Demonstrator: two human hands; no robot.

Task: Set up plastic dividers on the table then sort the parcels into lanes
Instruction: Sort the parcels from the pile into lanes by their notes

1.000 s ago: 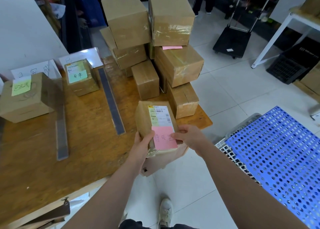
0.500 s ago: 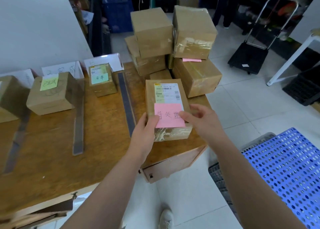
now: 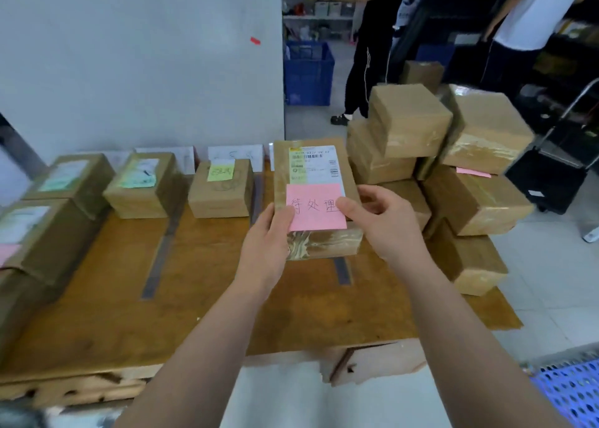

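Head view. Dividers [image 3: 161,257] are already laid on the table [image 3: 97,314], running from far edge toward near edge; lanes are marked by paper signs [image 3: 235,155] along the far edge. Sorting is judged partly done: boxes [image 3: 220,189] are seen in several lanes near the far edge, while a stack [image 3: 479,197] at the table's right edge is left unsorted.

A parcel [image 3: 316,197] with a pink note [image 3: 316,206] is gripped by the left hand [image 3: 267,243] and right hand [image 3: 384,223], over a lane beside the stack. Contact with the table cannot be told.

Blue crate [image 3: 308,71] on the floor: contents hidden.
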